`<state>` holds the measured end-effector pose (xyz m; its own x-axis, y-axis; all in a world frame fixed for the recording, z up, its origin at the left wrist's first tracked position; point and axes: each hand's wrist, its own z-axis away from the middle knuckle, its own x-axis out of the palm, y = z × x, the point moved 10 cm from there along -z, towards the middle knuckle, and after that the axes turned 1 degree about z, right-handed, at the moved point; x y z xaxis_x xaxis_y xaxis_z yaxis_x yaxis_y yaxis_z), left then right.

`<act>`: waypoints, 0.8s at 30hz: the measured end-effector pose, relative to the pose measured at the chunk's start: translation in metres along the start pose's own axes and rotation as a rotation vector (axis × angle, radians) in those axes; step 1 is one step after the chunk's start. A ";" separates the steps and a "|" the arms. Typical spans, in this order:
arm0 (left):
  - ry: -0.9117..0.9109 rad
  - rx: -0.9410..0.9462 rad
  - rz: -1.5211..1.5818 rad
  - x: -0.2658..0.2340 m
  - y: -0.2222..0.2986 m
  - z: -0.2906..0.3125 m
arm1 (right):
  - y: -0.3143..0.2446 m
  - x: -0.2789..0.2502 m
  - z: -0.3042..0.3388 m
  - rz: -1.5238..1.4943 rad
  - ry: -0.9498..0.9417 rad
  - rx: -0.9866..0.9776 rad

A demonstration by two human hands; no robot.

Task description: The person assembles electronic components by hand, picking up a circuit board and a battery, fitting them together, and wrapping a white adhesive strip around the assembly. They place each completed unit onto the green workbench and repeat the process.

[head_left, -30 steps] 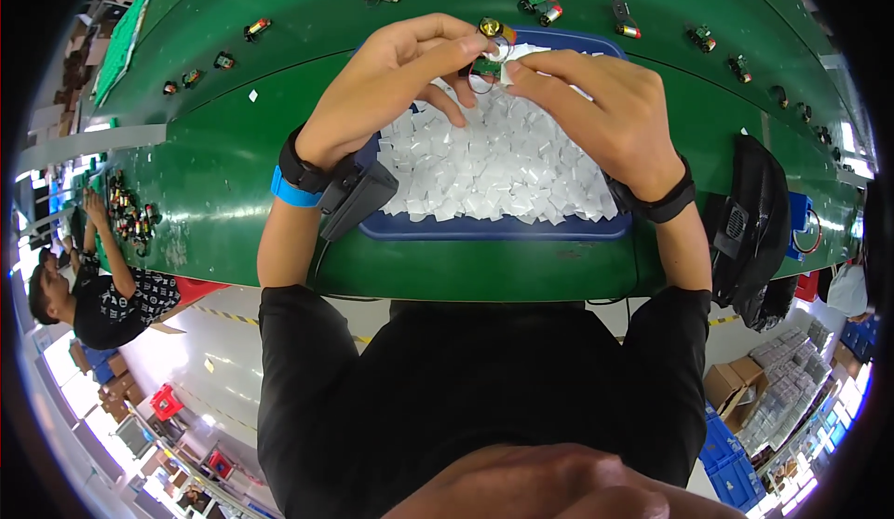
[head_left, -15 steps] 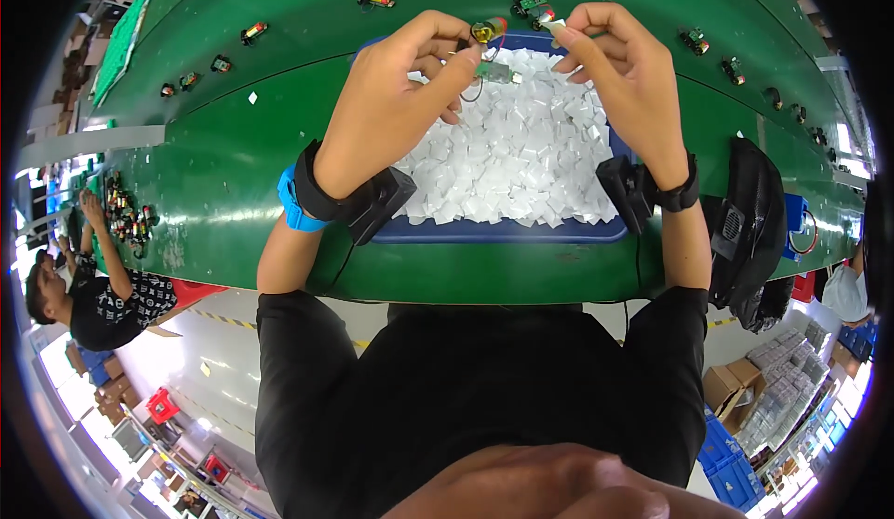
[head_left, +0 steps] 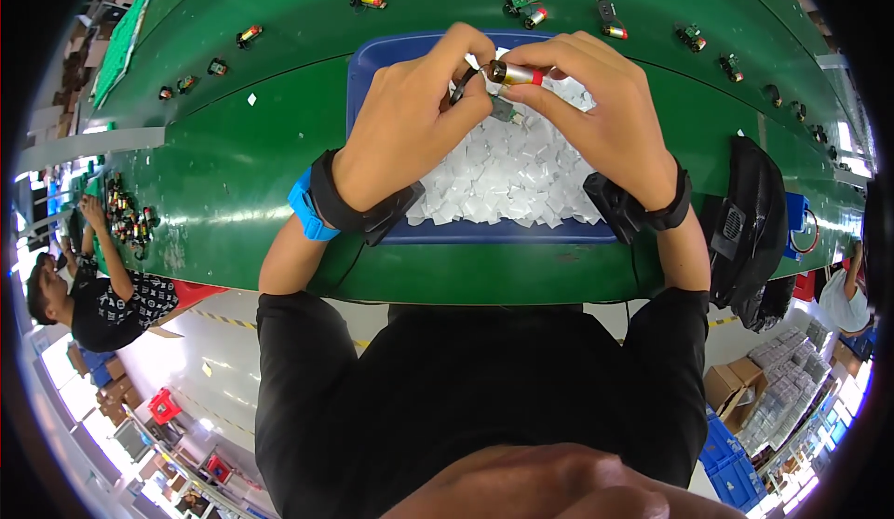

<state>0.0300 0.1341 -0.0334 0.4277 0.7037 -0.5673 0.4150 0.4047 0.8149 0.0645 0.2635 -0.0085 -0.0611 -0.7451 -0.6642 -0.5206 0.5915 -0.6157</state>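
Above a blue tray (head_left: 521,231) heaped with small white paper-like pieces (head_left: 531,179), I hold a small battery assembly in both hands. Its cylindrical battery (head_left: 518,74) is gold with a red end and lies sideways. My left hand (head_left: 405,128) is closed by the battery's dark left end, pinching a black curved part (head_left: 463,85). The thumb and fingers of my right hand (head_left: 605,109) close round the red end. Just below the battery hangs a small green-grey circuit board (head_left: 504,109). Fingers partly hide the assembly, and whether a white piece is on it I cannot tell.
More battery-and-board assemblies (head_left: 529,5) are spaced along the green work surface (head_left: 270,161) beyond the tray. A black bag (head_left: 750,230) lies at the right, beside a blue box (head_left: 796,226). On the far left a co-worker (head_left: 102,296) reaches toward a pile of assemblies (head_left: 128,214).
My hands have come together. My right hand, which held a small white piece, has moved left onto the battery, now lying sideways. The far assemblies have shifted slightly left.
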 end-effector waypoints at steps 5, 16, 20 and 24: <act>-0.126 -0.059 0.138 0.003 -0.002 0.000 | -0.005 -0.014 -0.002 0.050 0.095 -0.052; -0.089 -0.015 0.247 -0.008 0.003 -0.001 | -0.020 -0.010 -0.002 -0.107 -0.016 -0.141; -0.166 -0.092 0.296 -0.003 0.001 0.002 | -0.016 -0.018 -0.001 -0.183 0.074 -0.109; -0.204 -0.112 0.466 -0.004 0.004 0.001 | -0.025 -0.024 -0.002 -0.192 0.076 -0.197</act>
<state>0.0310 0.1328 -0.0281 0.6990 0.7006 -0.1436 0.0593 0.1434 0.9879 0.0770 0.2662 0.0237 -0.0047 -0.8631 -0.5051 -0.6838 0.3713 -0.6281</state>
